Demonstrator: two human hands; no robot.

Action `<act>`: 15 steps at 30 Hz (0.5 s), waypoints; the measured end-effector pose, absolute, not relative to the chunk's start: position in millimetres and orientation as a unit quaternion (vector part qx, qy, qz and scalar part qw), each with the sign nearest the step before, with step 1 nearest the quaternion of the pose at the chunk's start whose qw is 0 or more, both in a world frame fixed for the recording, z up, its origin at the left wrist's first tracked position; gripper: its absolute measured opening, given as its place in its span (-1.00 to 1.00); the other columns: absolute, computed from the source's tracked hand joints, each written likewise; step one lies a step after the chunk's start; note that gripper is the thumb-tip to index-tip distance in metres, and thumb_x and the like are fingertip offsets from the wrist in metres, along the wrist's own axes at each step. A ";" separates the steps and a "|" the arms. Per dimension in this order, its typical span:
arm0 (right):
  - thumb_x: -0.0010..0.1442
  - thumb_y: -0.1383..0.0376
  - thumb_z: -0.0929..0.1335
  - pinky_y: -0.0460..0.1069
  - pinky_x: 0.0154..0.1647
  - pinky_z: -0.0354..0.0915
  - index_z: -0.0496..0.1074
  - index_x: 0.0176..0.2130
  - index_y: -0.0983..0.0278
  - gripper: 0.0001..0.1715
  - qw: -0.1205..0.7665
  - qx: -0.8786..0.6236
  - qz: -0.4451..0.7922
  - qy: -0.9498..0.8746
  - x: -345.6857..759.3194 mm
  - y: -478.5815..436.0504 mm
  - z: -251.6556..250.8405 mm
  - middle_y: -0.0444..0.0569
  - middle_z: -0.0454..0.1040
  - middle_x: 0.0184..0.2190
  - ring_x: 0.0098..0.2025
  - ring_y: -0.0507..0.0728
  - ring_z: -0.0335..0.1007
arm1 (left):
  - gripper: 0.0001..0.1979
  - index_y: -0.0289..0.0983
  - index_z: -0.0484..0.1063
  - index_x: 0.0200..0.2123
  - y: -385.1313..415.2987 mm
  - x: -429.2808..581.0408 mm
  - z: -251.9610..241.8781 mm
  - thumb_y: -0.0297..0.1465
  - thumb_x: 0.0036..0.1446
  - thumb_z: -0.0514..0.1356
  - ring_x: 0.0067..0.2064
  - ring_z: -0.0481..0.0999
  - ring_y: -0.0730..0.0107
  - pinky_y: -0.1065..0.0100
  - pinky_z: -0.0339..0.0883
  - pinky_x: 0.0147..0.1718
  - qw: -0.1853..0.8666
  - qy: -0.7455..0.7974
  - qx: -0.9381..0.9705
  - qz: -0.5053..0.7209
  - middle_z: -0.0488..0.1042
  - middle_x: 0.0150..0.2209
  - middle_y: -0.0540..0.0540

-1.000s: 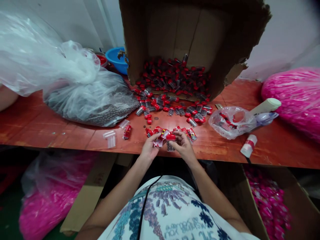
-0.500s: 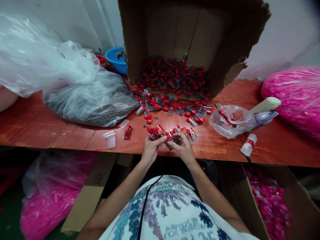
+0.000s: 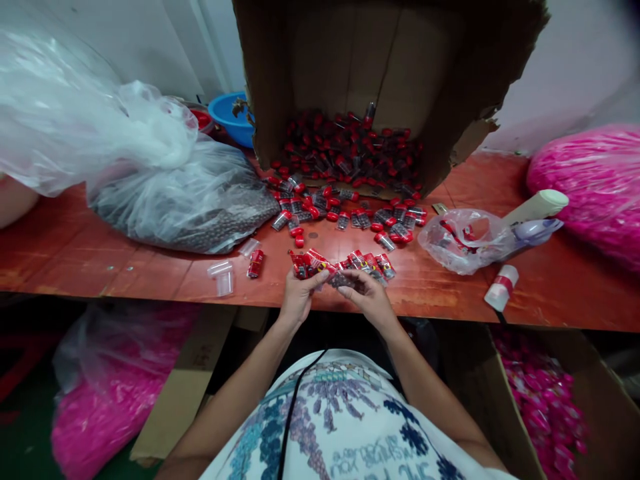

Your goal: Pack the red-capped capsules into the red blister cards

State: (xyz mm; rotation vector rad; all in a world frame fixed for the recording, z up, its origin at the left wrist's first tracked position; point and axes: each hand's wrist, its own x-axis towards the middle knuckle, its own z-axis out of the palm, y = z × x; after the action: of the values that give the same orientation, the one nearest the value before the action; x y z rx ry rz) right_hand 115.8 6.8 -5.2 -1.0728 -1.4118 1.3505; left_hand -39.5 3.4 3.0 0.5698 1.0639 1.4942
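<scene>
Pale wall (image 3: 580, 67), reddish tabletop (image 3: 440, 290), green floor (image 3: 27, 443)

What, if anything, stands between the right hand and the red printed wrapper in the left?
Nothing visible except the small clear bottle of dark beads in the right hand, right by the red printed wrapper in the left hand. Other red printed packets lie beyond the right hand, outside that gap.

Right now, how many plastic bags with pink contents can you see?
2: one pink bag on the right of the table, and a second pink bag below its left side. Others may be hidden underneath.
</scene>
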 end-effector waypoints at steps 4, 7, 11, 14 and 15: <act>0.08 0.23 0.40 0.02 -0.15 0.37 0.48 -0.11 0.19 -0.68 0.456 -0.473 0.468 -0.591 114.2 0.2 -7.3 -0.03 0.50 -0.19 -0.18 0.13 0.43 | -0.66 -0.32 0.43 -0.37 2.3 -41.2 1.0 -0.47 -0.28 0.43 -0.50 0.39 0.52 0.51 0.16 -0.58 0.573 0.473 0.246 0.622 0.47 -0.48 0.03; 0.04 0.22 0.43 0.01 -0.22 0.38 0.49 -0.13 0.19 -0.66 0.473 -0.472 0.516 -0.536 109.6 -2.9 -6.2 -0.04 0.52 -0.23 -0.22 0.13 0.44 | -0.65 -0.32 0.42 -0.36 1.6 -44.9 2.7 -0.48 -0.29 0.43 -0.52 0.39 0.53 0.52 0.16 -0.60 0.576 0.471 0.252 0.619 0.47 -0.48 0.04; -0.02 0.21 0.47 0.00 -0.34 0.40 0.49 -0.17 0.22 -0.64 0.465 -0.440 0.633 -0.435 105.5 -4.6 -6.5 -0.07 0.54 -0.29 -0.33 0.11 0.46 | -0.67 -0.32 0.43 -0.37 0.4 -48.4 6.3 -0.50 -0.30 0.42 -0.46 0.42 0.49 0.50 0.22 -0.56 0.612 0.445 0.264 0.598 0.48 -0.45 0.01; 0.00 0.22 0.46 0.04 -0.20 0.39 0.50 -0.17 0.21 -0.67 0.487 -0.453 0.576 -0.476 104.2 -6.5 -7.7 -0.07 0.53 -0.27 -0.25 0.12 0.45 | -0.69 -0.32 0.43 -0.40 -2.0 -44.4 7.3 -0.51 -0.29 0.41 -0.46 0.42 0.51 0.52 0.19 -0.58 0.618 0.446 0.261 0.593 0.48 -0.44 0.01; 0.02 0.22 0.45 0.05 -0.14 0.38 0.50 -0.18 0.20 -0.69 0.496 -0.460 0.540 -0.501 103.8 -7.1 -8.2 -0.07 0.52 -0.26 -0.22 0.12 0.43 | -0.70 -0.32 0.43 -0.42 -2.8 -42.2 7.2 -0.51 -0.30 0.41 -0.47 0.41 0.52 0.53 0.18 -0.59 0.618 0.449 0.257 0.592 0.47 -0.44 0.02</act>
State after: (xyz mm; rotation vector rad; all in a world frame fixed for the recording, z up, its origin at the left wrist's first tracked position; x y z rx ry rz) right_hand 103.8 -7.1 -8.2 -1.1145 -1.2144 1.3081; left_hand -42.2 -2.8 7.2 0.5904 1.0337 1.3631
